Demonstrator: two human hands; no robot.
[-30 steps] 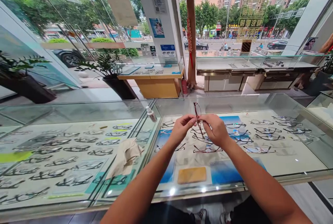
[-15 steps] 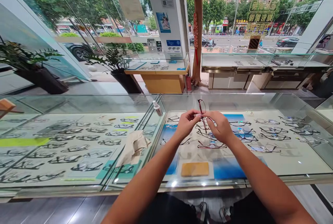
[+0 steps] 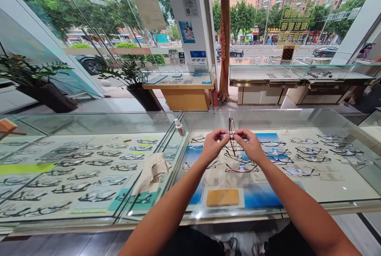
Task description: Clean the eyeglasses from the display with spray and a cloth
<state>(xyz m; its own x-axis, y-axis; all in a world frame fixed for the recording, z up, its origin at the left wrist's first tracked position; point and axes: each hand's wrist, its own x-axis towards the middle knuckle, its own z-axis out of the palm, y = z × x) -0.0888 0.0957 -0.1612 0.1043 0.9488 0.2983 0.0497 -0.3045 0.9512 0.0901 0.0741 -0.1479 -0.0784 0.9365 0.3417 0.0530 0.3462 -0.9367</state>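
A pair of dark red eyeglasses [image 3: 231, 124] is held up over the glass display case [image 3: 190, 219], turned so the frame stands on end. My left hand [image 3: 214, 143] pinches it from the left, thumb and fingers closed near its middle. From the other side, my right hand [image 3: 249, 144] grips it with thumb and fingertips. The fingertips of both hands nearly meet, and they hide the middle of the glasses. Under the glass, just below my hands, lie more eyeglasses [image 3: 241, 168] in rows.
A white spray bottle [image 3: 179, 128] stands on the glass left of my hands. Nearer lies a crumpled beige cloth [image 3: 153, 172]. An orange-yellow rectangular case [image 3: 222, 197] is close to the front edge. Beyond are potted plants [image 3: 145, 93] and another display counter [image 3: 184, 99].
My right hand has shifted its hold, its fingertips now pinching close to the middle of the eyeglasses. The glasses stand more upright. The view has tilted slightly up.
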